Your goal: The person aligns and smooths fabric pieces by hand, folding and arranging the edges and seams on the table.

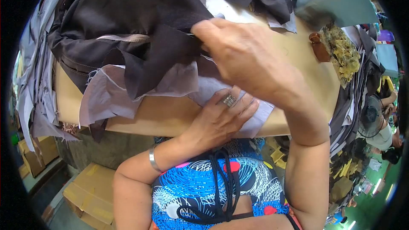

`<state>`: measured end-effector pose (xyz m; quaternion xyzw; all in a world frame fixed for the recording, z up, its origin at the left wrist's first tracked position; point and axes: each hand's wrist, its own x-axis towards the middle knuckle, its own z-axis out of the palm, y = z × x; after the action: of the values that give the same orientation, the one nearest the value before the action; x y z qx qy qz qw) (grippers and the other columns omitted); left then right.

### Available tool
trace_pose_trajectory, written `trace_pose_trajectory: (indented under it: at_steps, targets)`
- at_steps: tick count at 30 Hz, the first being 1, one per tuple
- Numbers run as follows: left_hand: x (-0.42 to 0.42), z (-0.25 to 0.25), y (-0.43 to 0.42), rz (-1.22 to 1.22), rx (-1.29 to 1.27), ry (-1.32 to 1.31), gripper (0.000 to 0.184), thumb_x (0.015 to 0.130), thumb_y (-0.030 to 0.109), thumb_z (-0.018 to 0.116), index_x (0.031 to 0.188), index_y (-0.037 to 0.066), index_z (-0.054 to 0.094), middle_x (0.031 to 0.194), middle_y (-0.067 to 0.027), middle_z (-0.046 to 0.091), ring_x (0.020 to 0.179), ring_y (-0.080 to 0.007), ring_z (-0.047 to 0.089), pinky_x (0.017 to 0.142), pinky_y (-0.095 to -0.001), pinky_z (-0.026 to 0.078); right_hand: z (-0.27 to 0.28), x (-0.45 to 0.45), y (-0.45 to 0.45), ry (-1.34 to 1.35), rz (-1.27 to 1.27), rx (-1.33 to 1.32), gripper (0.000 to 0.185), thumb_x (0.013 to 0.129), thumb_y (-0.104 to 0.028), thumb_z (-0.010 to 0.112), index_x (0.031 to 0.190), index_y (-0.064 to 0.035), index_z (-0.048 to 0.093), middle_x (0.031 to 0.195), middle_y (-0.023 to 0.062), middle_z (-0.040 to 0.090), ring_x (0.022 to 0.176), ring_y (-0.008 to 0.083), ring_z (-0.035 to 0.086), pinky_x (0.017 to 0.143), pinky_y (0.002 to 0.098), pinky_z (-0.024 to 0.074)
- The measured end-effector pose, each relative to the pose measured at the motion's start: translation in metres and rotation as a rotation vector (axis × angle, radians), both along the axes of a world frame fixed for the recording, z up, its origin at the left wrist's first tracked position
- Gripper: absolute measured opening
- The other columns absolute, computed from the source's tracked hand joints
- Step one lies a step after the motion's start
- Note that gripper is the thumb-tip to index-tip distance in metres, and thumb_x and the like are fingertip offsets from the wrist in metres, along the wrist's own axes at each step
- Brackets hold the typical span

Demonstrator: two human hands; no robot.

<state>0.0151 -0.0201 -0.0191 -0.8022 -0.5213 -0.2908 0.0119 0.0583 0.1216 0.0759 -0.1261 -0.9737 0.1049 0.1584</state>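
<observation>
My right hand [238,53] is closed, its thumb and fingers pinching the edge of the black fabric [157,59] above the table. It is slightly blurred. Below it, my left hand [226,113], with a ring on one finger, lies on a light grey cloth piece [255,119] at the table's near edge, fingers extended. The black fabric spreads over the left half of the table, with a pale zip-like strip [125,38] across it. Mauve-grey cloth [113,91] shows beneath its near edge.
Grey cloth strips [38,85] hang over the table's left side. At the right edge of the tan table [294,47] are a brown object [319,47] and yellowish scraps [341,51]. Cardboard boxes [91,191] stand below; a fan [370,115] and other people are at far right.
</observation>
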Motion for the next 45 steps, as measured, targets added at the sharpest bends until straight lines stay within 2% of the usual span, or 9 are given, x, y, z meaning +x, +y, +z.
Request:
trace_pose_trajectory:
  at_steps: [9, 12, 16, 24, 30, 34, 37, 39, 45]
  targets:
    - [-0.017, 0.018, 0.005, 0.005, -0.112, -0.177, 0.033, 0.071, 0.005, 0.059, 0.103, 0.0, 0.062, 0.111, -0.0127, 0.058, 0.104, -0.0286, 0.056, 0.088, -0.0372, 0.047, -0.049, 0.12, 0.072, -0.256, -0.667, 0.104, 0.035, 0.087, -0.008, 0.054, 0.122, -0.0055, 0.052, 0.106, 0.0199, 0.062, 0.093, 0.0378, 0.059, 0.079, 0.0418, 0.0471]
    - [-0.023, 0.02, 0.007, 0.023, -0.109, -0.12, 0.033, 0.071, 0.004, 0.058, 0.103, -0.002, 0.061, 0.106, -0.0126, 0.057, 0.102, -0.0283, 0.056, 0.086, -0.0363, 0.048, -0.046, 0.123, 0.074, -0.044, -0.523, 0.317, 0.037, 0.087, -0.011, 0.052, 0.124, -0.0076, 0.05, 0.096, 0.0198, 0.062, 0.084, 0.0372, 0.06, 0.075, 0.0433, 0.0481]
    - [-0.02, 0.016, 0.013, 0.012, -0.067, -0.045, 0.034, 0.072, 0.009, 0.055, 0.103, -0.005, 0.059, 0.108, -0.0126, 0.054, 0.103, -0.0262, 0.054, 0.087, -0.0353, 0.047, -0.023, 0.082, 0.042, -0.135, -0.461, -0.47, 0.051, 0.084, -0.017, 0.061, 0.131, -0.0071, 0.043, 0.089, 0.0187, 0.062, 0.085, 0.0362, 0.059, 0.076, 0.0434, 0.0459]
    - [-0.018, 0.02, 0.015, 0.009, -0.073, 0.054, 0.035, 0.073, 0.012, 0.053, 0.103, -0.005, 0.059, 0.107, -0.0125, 0.054, 0.102, -0.0249, 0.054, 0.088, -0.0359, 0.045, -0.05, 0.076, 0.042, 0.031, -0.243, -0.47, 0.066, 0.077, -0.006, 0.063, 0.137, -0.0147, 0.037, 0.082, 0.0191, 0.062, 0.076, 0.036, 0.061, 0.072, 0.044, 0.0465]
    - [-0.018, 0.019, 0.016, 0.006, -0.07, 0.128, 0.031, 0.074, 0.016, 0.051, 0.099, -0.001, 0.06, 0.109, -0.0106, 0.054, 0.1, -0.0225, 0.053, 0.088, -0.0341, 0.044, -0.043, 0.074, 0.035, -0.091, -0.316, -0.543, 0.065, 0.079, 0.002, 0.06, 0.138, -0.0174, 0.041, 0.127, 0.0143, 0.055, 0.109, 0.0317, 0.056, 0.091, 0.036, 0.0447]
    - [-0.016, 0.024, 0.015, 0.0, -0.088, 0.125, 0.035, 0.073, 0.012, 0.055, 0.107, 0.005, 0.061, 0.112, -0.0079, 0.055, 0.1, -0.0228, 0.055, 0.086, -0.0353, 0.045, -0.067, 0.078, 0.039, 0.177, -0.13, -0.253, 0.066, 0.078, -0.004, 0.06, 0.139, -0.0171, 0.037, 0.09, 0.0212, 0.063, 0.079, 0.037, 0.061, 0.073, 0.0447, 0.0475]
    - [-0.018, 0.021, 0.015, -0.007, -0.086, 0.105, 0.034, 0.073, 0.012, 0.055, 0.106, 0.005, 0.061, 0.11, -0.0074, 0.055, 0.1, -0.0224, 0.055, 0.086, -0.0352, 0.045, -0.057, 0.08, 0.037, 0.022, -0.211, -0.465, 0.067, 0.077, -0.001, 0.062, 0.138, -0.0154, 0.04, 0.131, 0.0147, 0.051, 0.117, 0.0331, 0.052, 0.097, 0.0372, 0.0411]
    - [-0.019, 0.021, 0.015, -0.004, -0.098, 0.083, 0.034, 0.073, 0.012, 0.055, 0.105, 0.004, 0.061, 0.11, -0.0075, 0.055, 0.1, -0.0222, 0.055, 0.086, -0.0351, 0.045, -0.051, 0.081, 0.037, -0.022, -0.238, -0.463, 0.067, 0.077, -0.002, 0.063, 0.138, -0.0158, 0.04, 0.132, 0.0142, 0.051, 0.117, 0.033, 0.052, 0.097, 0.0371, 0.0412]
    - [-0.018, 0.016, 0.014, -0.025, -0.059, 0.014, 0.032, 0.073, 0.012, 0.054, 0.103, 0.001, 0.06, 0.108, -0.0077, 0.055, 0.101, -0.0226, 0.055, 0.087, -0.0352, 0.045, -0.054, 0.08, 0.037, 0.036, -0.185, -0.326, 0.068, 0.075, -0.006, 0.064, 0.137, -0.0167, 0.04, 0.096, 0.02, 0.063, 0.082, 0.0369, 0.06, 0.076, 0.0423, 0.0473]
